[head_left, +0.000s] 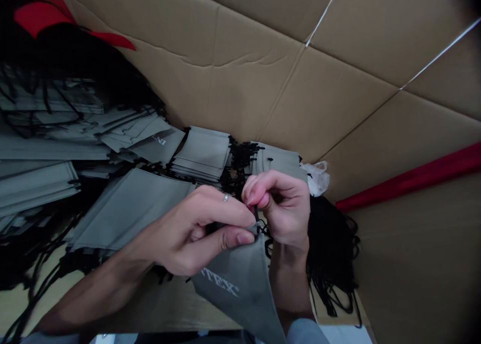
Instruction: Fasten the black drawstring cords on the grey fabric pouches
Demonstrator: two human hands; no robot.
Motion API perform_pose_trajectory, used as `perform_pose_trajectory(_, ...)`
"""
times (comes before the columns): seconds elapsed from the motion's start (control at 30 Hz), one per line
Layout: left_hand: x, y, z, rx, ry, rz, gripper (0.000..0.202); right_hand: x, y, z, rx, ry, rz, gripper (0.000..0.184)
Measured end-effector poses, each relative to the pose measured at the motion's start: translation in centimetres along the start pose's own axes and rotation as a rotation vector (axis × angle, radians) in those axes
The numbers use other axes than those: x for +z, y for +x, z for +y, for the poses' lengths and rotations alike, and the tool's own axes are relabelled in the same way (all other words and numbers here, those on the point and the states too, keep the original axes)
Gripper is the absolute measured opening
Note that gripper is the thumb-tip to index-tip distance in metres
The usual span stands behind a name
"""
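Since the grey cloth pouch (240,289) hangs limp from the pinch at its mouth, we judge it light and soft, a non-woven or felt-like stuff with little stiffness of its own. It sits near us at the middle of the scene, with white lettering on its face and its lower end running out of view.

Our left hand (191,229) pinches the top hem between thumb and forefinger, the other fingers curled loosely above, and a silver ring (226,198) shows on one of them. Our right hand (280,209) is curled tight just beside it, its fingertips closed on a thin black drawcord (256,215) (the exact grip is partly hidden by the fingers). The hem looks like the best place to hold, since the cloth seems doubled there and should not sag; the cord is thin and may slip, so we would want it pressed firmly between the pads.

Farther off lie stacks of matching pouches (203,153), with a larger heap (37,179) to the left and a flat pouch (128,209) under our left wrist. To the right are a tangle of black cords (330,249) and a white plastic bag (317,179), against a cardboard sheet (349,103) with a red strip (409,179).
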State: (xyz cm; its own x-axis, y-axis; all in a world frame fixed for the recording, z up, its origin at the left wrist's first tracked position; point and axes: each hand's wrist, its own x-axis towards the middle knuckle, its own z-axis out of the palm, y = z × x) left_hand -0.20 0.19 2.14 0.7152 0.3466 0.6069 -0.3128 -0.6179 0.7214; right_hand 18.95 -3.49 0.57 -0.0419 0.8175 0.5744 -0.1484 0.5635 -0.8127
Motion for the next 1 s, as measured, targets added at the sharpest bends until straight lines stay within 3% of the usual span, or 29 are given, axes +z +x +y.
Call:
perform_pose_trajectory(0.13, -0.8, 0.1, 0.4, -0.131, 0.073, -0.033, 0.033, -0.7, 0.0, -1.0, -0.025, -0.117, -0.024, 0.009)
perform_pose_trajectory(0.23, -1.6, 0.2, 0.5, -0.252, 0.208, -0.038, 0.023, -1.2, -0.1, -1.8, -0.075, -0.308, 0.049, 0.009)
perform_pose_trajectory(0.4, -1.4, 0.6, 0.1, -0.390, 0.355, 0.196, 0.016, -0.7, -0.3, -2.2, -0.037, -0.514, 0.062, 0.014)
perform_pose_trajectory(0.6, 0.2, 1.2, -1.0, -0.419, 0.269, 0.464, 0.020, 0.4, -0.6, -2.0, -0.075, -0.577, 0.111, 0.020)
perform_pose_trajectory(0.77, 0.8, 1.6, -2.1, -0.458, 0.253, 0.695, 0.051, 1.0, -0.6, -1.8, -0.041, -0.622, 0.028, 0.015)
perform_pose_trajectory(0.87, 0.9, 1.6, -2.6, -0.443, 0.251, 0.728, 0.061, 1.6, -0.6, -1.6, -0.034, -0.625, -0.010, 0.017)
perform_pose_trajectory(1.0, 1.0, 1.3, -3.4, -0.353, 0.299, 0.727, 0.063, 2.3, -0.7, -1.4, -0.135, -0.729, 0.027, 0.021)
